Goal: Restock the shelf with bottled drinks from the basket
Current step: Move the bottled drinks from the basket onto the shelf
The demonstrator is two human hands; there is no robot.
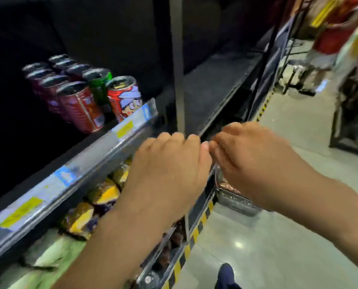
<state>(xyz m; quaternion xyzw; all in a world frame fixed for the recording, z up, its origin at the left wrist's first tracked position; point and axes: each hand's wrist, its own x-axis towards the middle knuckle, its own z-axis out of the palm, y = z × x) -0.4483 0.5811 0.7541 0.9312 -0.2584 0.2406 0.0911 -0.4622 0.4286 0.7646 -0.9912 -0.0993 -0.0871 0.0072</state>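
Observation:
The whole head view is motion-blurred. My left hand and my right hand hover side by side in front of the shelf's edge rail, thumbs nearly touching. Both have loosely curled fingers, and I see nothing in either. Below my right hand a dark basket stands on the floor against the shelf base, with brownish contents I cannot make out; my right wrist hides part of it. Several drink cans stand on the upper shelf at the left. No bottle can be made out.
Right of the grey upright post lies a dark shelf bay. Snack bags fill the lower shelf. A yellow-and-black striped strip edges the shelf base. My dark shoe is on the grey floor. Racks stand at the far right.

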